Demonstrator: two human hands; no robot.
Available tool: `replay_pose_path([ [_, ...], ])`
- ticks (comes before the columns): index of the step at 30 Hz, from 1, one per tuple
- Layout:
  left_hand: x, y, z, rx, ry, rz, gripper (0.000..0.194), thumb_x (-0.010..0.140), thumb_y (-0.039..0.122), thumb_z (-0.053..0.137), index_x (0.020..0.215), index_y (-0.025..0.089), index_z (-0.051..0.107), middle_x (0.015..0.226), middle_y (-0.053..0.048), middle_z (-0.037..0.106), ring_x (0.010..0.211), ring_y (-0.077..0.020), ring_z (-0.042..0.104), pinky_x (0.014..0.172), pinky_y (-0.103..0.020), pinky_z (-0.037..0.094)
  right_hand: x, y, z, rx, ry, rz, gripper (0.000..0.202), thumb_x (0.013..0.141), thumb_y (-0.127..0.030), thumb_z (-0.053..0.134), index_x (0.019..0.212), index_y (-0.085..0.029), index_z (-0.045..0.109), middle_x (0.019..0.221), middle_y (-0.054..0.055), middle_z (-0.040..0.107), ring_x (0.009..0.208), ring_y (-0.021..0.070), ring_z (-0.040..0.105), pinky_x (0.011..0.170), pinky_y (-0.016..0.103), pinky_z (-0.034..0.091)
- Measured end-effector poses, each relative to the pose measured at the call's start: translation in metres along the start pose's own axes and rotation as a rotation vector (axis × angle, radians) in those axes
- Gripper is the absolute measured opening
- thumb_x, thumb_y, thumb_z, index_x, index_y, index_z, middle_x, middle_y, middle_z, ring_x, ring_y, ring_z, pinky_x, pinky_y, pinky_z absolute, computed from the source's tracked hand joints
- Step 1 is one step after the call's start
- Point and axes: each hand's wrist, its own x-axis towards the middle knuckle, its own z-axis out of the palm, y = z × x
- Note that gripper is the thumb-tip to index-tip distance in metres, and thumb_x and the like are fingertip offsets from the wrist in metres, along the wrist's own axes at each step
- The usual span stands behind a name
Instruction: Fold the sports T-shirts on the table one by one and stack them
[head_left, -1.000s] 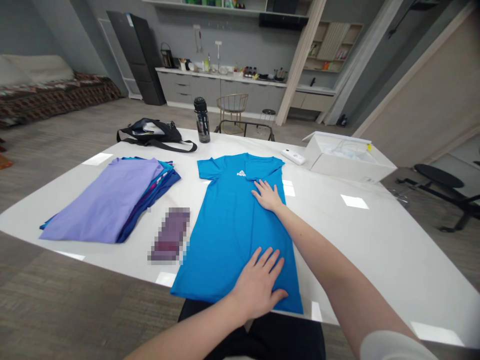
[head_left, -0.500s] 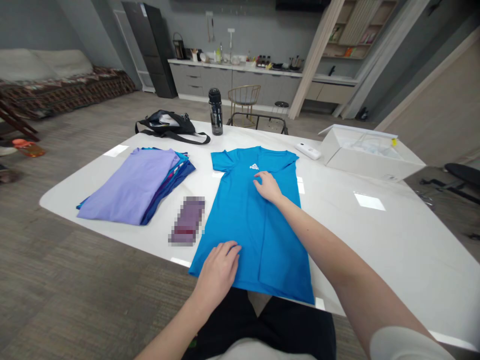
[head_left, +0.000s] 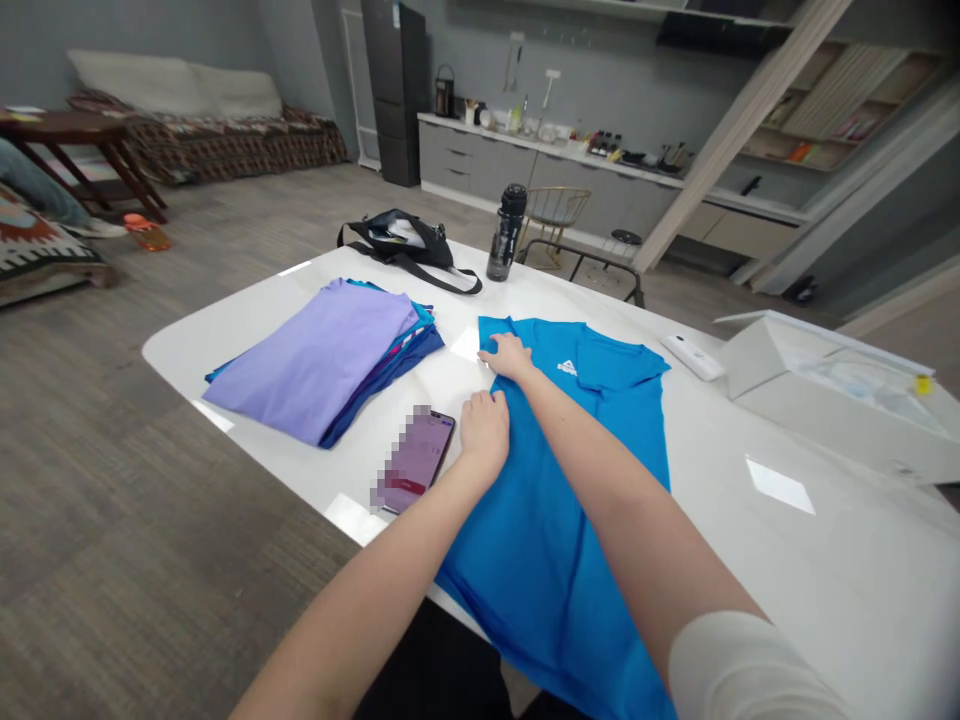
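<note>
The blue shirt (head_left: 540,530) lies on your bench (head_left: 810,580), hem past the near edge. With fingers half curled, your left hand (head_left: 486,432) meets its side, your right hand (head_left: 511,357) its sleeve; I cannot tell whether they pinch cloth. Likely light, limp: hold those 2 edges.

The blue T-shirt (head_left: 525,530) bears a white triangular logo (head_left: 568,367); the lettering beneath is too blurred to read
</note>
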Motion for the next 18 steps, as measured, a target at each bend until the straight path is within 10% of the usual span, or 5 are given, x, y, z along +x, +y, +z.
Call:
replay_pose_path([
  [6, 0.018, 0.0, 0.02, 0.029, 0.056, -0.099, 0.03, 0.098, 0.004, 0.036, 0.118, 0.009, 0.058, 0.106, -0.016, 0.064, 0.098, -0.0249, 0.061, 0.083, -0.034, 0.045, 0.011, 0.004, 0.009, 0.018, 0.047, -0.116, 0.034, 0.102, -0.038, 0.042, 0.123, -0.022, 0.064, 0.129, 0.015, 0.062, 0.124, 0.0329, 0.053, 0.104, 0.047, 0.042],
  [12, 0.03, 0.004, 0.017, 0.022, -0.067, -0.147, 0.028, 0.096, 0.003, 0.036, 0.107, 0.007, 0.062, 0.1, -0.017, 0.066, 0.099, -0.0268, 0.063, 0.084, -0.036, 0.047, 0.04, 0.018, -0.008, 0.286, 0.143, 0.27, 0.036, 0.1, -0.033, 0.04, 0.129, -0.015, 0.053, 0.119, 0.017, 0.069, 0.109, 0.0286, 0.065, 0.091, 0.036, 0.05],
  [18, 0.035, 0.004, 0.021, -0.003, -0.038, -0.14, 0.027, 0.097, 0.007, 0.039, 0.108, 0.008, 0.063, 0.103, -0.017, 0.065, 0.101, -0.0278, 0.063, 0.084, -0.037, 0.049, 0.042, 0.009, -0.012, 0.132, 0.061, 0.205, 0.066, 0.081, -0.063, 0.068, 0.126, -0.015, 0.058, 0.126, 0.021, 0.066, 0.119, 0.0365, 0.063, 0.097, 0.044, 0.048],
])
